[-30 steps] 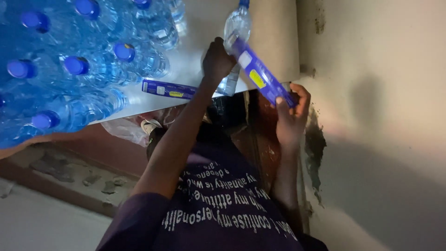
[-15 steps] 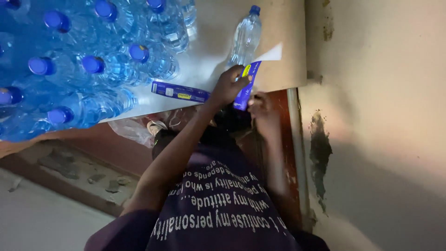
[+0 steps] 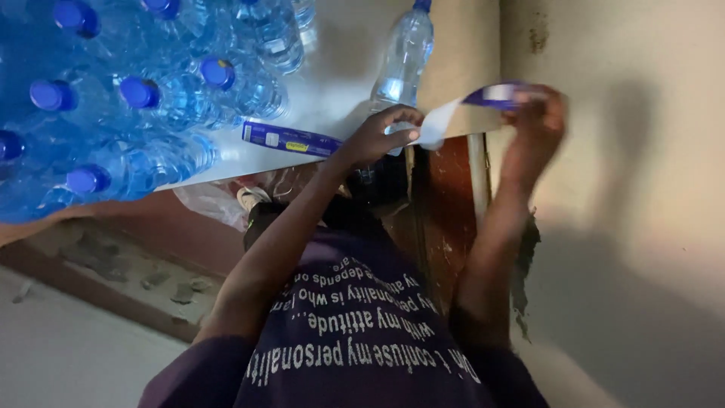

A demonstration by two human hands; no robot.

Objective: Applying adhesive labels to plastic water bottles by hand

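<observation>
A long blue label strip [image 3: 495, 94] with a white back stretches between my two hands. My left hand [image 3: 377, 136] pinches its white end near the table's edge. My right hand [image 3: 538, 121], blurred, grips the blue end out to the right, in front of the wall. A single clear water bottle [image 3: 404, 57] with a blue cap stands on the white table [image 3: 332, 83] just beyond my left hand. A second blue label strip [image 3: 291, 140] lies flat on the table to the left of that hand.
Several clear water bottles with blue caps [image 3: 136, 94] crowd the left of the table. A beige wall [image 3: 634, 189] with dark stains fills the right side. A crumpled plastic bag [image 3: 204, 208] lies under the table edge, above a concrete floor [image 3: 68, 347].
My right hand has swung right and upward with the strip's blue end, away from my left hand. The strip, earlier bunched between both hands, now spans the gap.
</observation>
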